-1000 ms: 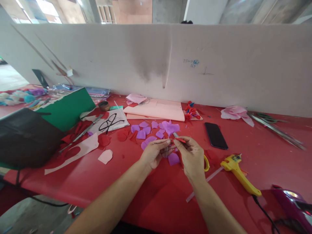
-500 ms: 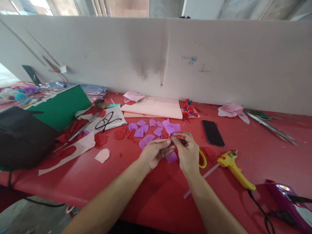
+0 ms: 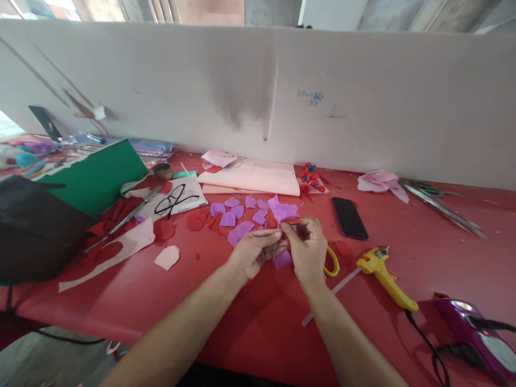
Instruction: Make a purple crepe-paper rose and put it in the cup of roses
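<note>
My left hand (image 3: 253, 251) is closed, its thumb and fingers pinching a thin wire stem (image 3: 274, 251) that points down below the fingertips. At the stem's top is a purple paper flower (image 3: 283, 208) with flared petals. My right hand (image 3: 309, 248) is closed just under the flower, the thumb pressed against the fingers. A red paper strip (image 3: 296, 220) shows at its fingers, partly hidden by them. Purple paper petals (image 3: 228, 219) lie on the table beyond my left hand. One purple piece (image 3: 282, 259) lies below the hands.
Yellow-handled scissors (image 3: 332, 262), a yellow glue gun (image 3: 382, 274) with its cord, and a black phone (image 3: 350, 217) lie right. A purple device (image 3: 473, 333) sits at front right. Pink paper sheets (image 3: 253, 177), eyeglasses (image 3: 176, 201) and a green board (image 3: 100, 177) stand behind and left.
My right fingers have curled slightly over the flower's base, and less of the red strip shows. The left hand keeps its pinch on the stem. The whole view has shifted slightly.
</note>
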The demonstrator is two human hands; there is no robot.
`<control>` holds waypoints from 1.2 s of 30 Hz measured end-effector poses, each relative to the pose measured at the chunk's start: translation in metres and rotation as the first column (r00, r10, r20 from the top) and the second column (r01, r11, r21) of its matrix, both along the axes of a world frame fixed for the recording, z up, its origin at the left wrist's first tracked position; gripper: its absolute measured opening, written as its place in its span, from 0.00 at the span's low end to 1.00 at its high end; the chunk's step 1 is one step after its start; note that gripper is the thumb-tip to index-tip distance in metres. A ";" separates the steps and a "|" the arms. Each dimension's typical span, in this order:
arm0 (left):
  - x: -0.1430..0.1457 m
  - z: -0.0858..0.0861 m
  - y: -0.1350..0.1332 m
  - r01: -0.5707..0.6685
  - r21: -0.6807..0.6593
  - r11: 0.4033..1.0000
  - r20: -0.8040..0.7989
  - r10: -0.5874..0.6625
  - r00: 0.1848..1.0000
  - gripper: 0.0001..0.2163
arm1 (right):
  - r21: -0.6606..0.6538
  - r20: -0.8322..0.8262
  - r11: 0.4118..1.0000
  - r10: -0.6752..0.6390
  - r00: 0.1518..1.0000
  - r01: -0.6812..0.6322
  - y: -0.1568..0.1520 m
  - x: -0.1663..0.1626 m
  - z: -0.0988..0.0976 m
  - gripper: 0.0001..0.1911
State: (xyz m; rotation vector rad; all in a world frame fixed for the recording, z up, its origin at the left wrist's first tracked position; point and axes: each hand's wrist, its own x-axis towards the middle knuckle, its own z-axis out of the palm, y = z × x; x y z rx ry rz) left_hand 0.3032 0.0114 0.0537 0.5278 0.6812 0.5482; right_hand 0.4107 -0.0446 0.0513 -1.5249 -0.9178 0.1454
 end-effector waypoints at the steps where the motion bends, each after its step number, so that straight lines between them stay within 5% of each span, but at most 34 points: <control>1: 0.000 0.000 0.000 -0.003 0.001 1.000 -0.001 0.003 1.000 0.03 | 0.007 0.002 1.000 0.001 1.000 -0.001 0.000 -0.001 0.001 0.09; 26: 0.001 -0.003 0.001 -0.016 0.176 0.984 0.101 -0.002 0.995 0.09 | 0.082 -0.050 0.993 0.085 0.995 -0.081 -0.006 -0.007 -0.003 0.10; 36: -0.002 -0.012 0.011 -0.014 0.240 0.971 0.125 -0.017 0.992 0.09 | 0.265 -0.234 0.963 0.120 0.965 -0.056 -0.016 -0.014 0.005 0.06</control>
